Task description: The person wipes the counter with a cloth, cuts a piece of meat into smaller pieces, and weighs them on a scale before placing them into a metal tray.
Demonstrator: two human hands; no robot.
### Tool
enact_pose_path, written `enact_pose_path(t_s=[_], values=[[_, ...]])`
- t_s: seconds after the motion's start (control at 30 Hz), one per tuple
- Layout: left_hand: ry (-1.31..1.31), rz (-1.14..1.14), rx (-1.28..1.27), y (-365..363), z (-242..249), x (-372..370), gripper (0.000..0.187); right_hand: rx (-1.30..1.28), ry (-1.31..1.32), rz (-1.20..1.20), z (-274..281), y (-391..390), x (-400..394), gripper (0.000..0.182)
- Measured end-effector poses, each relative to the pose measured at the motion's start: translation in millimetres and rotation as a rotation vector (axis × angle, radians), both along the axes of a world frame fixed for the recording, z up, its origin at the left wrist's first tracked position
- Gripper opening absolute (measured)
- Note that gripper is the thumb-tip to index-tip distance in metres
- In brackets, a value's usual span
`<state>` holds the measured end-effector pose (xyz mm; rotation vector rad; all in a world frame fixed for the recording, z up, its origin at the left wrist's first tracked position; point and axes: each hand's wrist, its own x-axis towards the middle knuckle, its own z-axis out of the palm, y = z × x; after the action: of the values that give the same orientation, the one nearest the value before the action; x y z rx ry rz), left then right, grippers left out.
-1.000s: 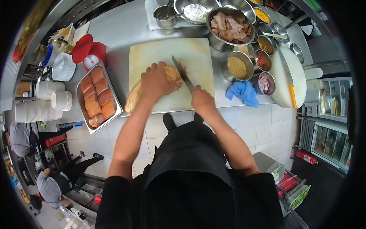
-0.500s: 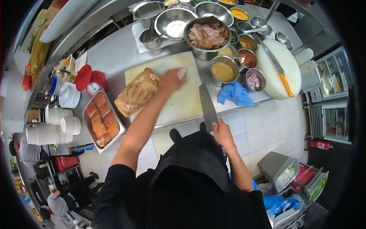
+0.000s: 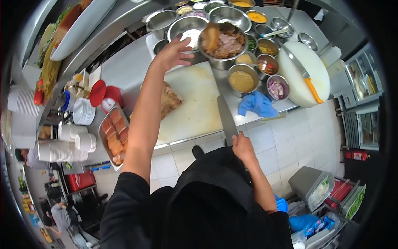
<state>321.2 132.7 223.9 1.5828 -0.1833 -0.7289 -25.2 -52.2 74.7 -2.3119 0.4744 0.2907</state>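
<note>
We observe the left hand point(image 3: 172, 53) raised over the far side of the stainless steel tabletop point(image 3: 124, 58), fingers spread apart and holding nothing, just beside the large steel bowl of sliced pale meat point(image 3: 224, 43); a browned meat slice point(image 3: 210, 36) sits at that bowl's near rim. The right hand point(image 3: 241, 145) is closed round the handle of a broad-bladed steel knife point(image 3: 226, 114), blade pointing away over the front edge of the cream plastic cutting board point(image 3: 195, 103). The brown roasted meat joint point(image 3: 168, 99) lies on the board's left part, partly hidden behind the left forearm. A crumpled blue cloth point(image 3: 258, 103) lies right of the board, and a steel tray of orange-glazed meat pieces point(image 3: 115, 139) stands to its left.
</note>
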Motion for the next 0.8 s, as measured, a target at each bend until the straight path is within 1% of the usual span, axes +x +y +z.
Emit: enact_pose_path(t_s=[0.03, 0.07, 0.13, 0.2, 0.23, 0.27, 0.3, 0.33, 0.37, 0.4, 0.43, 0.47, 0.5, 0.53, 0.57, 0.6, 0.63, 0.67, 0.7, 0.77, 0.8], values=[[-0.12, 0.058, 0.223, 6, 6, -4, 0.101, -0.014, -0.009, -0.007, -1, 0, 1, 0.032], [-0.119, 0.074, 0.233, 23, -1, -1, 0.101, 0.008, 0.019, -0.012, -1, -1, 1, 0.035], [-0.398, -0.192, 0.799, 75, -40, 13, 0.109, 0.033, -0.004, -0.01, -6, -3, 1, 0.033], [-0.408, -0.301, 1.025, 147, -99, 28, 0.116, 0.054, -0.028, -0.02, -4, -3, 1, 0.033], [-0.263, -0.323, 0.884, 164, -77, -4, 0.102, 0.096, 0.042, -0.045, 3, -3, 2, 0.034], [-0.031, -0.166, 0.846, 229, -149, 13, 0.099, 0.136, 0.11, -0.069, 7, -3, 4, 0.035], [0.176, 0.023, 0.807, 290, -216, 28, 0.097, 0.14, 0.107, -0.067, 3, -3, 3, 0.035], [0.176, 0.026, 0.811, 290, -196, 12, 0.097, 0.141, 0.072, -0.09, -3, -4, 0, 0.035], [0.333, 0.029, 0.571, 282, -155, -26, 0.087, 0.14, 0.043, -0.108, -7, -3, -1, 0.035], [0.486, 0.041, 0.322, 272, -126, -56, 0.078, 0.141, 0.049, -0.094, 3, -1, 2, 0.035], [0.495, 0.059, 0.317, 267, -117, -68, 0.078, 0.194, 0.102, -0.118, 22, -1, 7, 0.035], [0.406, 0.097, 0.283, 264, -112, -78, 0.072, 0.245, 0.153, -0.143, 32, 1, 11, 0.035], [0.316, 0.133, 0.249, 263, -112, -85, 0.065, 0.241, 0.158, -0.124, 26, 2, 12, 0.035], [0.277, 0.171, 0.172, 267, -116, -90, 0.062, 0.181, 0.098, -0.053, 15, 1, 12, 0.036], [0.277, 0.186, 0.165, 269, -119, -95, 0.062, 0.122, 0.034, 0.017, 7, 0, 13, 0.037], [0.281, 0.244, 0.098, 272, -123, -100, 0.063, 0.119, 0.031, 0.031, 6, 4, 17, 0.037], [0.283, 0.299, 0.034, 275, -129, -104, 0.064, 0.085, -0.07, 0.082, 7, 11, 23, 0.036], [0.279, 0.39, 0.002, 275, -138, -108, 0.059, 0.054, -0.172, 0.129, 9, 20, 29, 0.036], [0.274, 0.395, 0.003, 273, -141, -111, 0.059, 0.056, -0.177, 0.134, 15, 32, 38, 0.036], [0.249, 0.504, -0.008, 267, -142, -120, 0.053, -0.044, -0.104, 0.212, 34, 58, 65, 0.032], [0.224, 0.537, 0.005, 262, -139, -125, 0.049, -0.054, -0.112, 0.242, 31, 69, 81, 0.031]])
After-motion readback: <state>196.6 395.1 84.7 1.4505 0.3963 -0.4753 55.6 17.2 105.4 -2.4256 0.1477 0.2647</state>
